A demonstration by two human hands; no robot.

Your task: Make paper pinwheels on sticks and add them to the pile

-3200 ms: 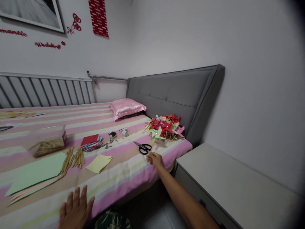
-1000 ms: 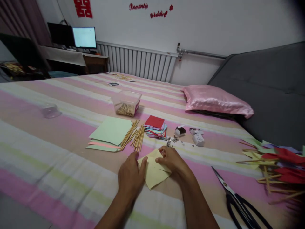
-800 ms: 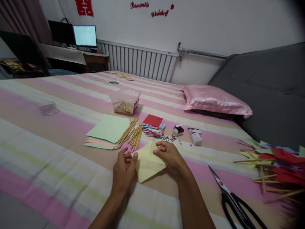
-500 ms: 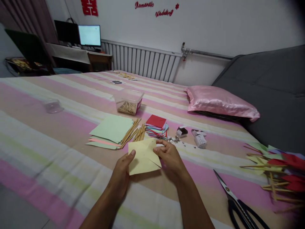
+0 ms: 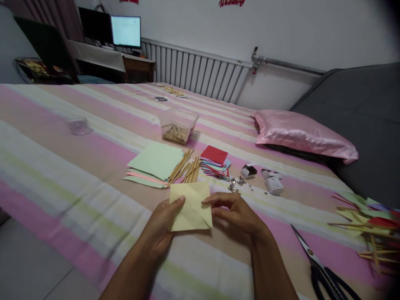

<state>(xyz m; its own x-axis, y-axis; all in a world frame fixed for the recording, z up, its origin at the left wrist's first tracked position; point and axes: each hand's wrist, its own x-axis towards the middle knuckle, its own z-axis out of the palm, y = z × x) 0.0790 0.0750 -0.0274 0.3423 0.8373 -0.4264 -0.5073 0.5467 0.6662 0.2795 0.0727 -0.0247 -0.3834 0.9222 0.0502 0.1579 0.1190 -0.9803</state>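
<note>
Shows left hand [image 5: 161, 223] and right hand [image 5: 240, 213] bare, five-fingered; forearms [image 5: 129, 266] bare to bottom frame edge, tapering wristward.

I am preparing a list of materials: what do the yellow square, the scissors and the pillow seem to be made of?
Yellow square: probably matt paper, from its thin edges and diagonal slit.
Scissors: silvery, slightly shiny blades, likely metal; the smooth black handles may be plastic.
Pink pillow: apparently a satin cover, from the glossy highlights and soft creases; its filling is hidden.
</note>
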